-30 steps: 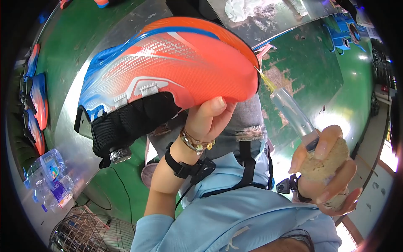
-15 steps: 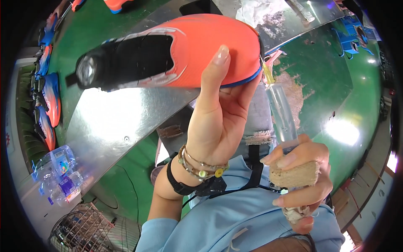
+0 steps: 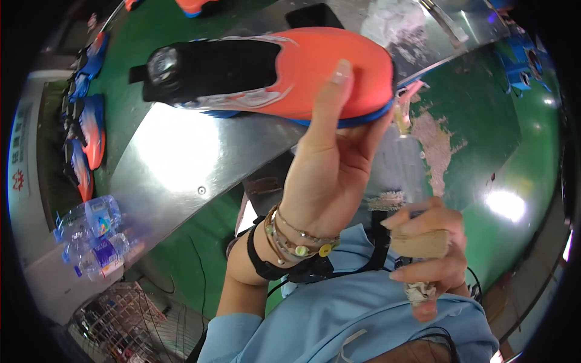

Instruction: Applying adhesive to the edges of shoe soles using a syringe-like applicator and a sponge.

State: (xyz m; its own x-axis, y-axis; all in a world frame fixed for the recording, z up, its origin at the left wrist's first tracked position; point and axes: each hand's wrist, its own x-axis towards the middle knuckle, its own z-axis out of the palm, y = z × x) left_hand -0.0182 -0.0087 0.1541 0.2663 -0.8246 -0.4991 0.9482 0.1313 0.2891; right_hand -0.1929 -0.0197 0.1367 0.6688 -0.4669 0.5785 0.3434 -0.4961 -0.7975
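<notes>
My left hand (image 3: pixel 327 172) grips an orange shoe (image 3: pixel 311 69) with a black opening and a blue sole edge. The thumb lies over the toe area, and the other fingers go underneath, mostly hidden. The toe points right. In my right hand (image 3: pixel 448 221) is a clear syringe (image 3: pixel 413 166) with a yellowish tip (image 3: pixel 402 118), angled up to the edge of the toe. Whether the tip touches the sole edge I cannot tell. A beige, rough-textured pad (image 3: pixel 419 244) is held between the fingers of the same hand. Whitish wrapping (image 3: pixel 419 293) covers part of one finger.
A metal table (image 3: pixel 242 158) extends behind the shoe, with a dark flat object (image 3: pixel 315 16) and crumpled whitish material (image 3: pixel 396 27) on it. Several similar shoes (image 3: pixel 91 130) line the left side. Plastic bottles (image 3: pixel 100 242) stand at the left, above a wire fan guard (image 3: pixel 121 320).
The whole view has shifted a little to the right. The shoe and left hand have moved slightly right, and the right hand slightly left and up. Both hands keep their holds.
</notes>
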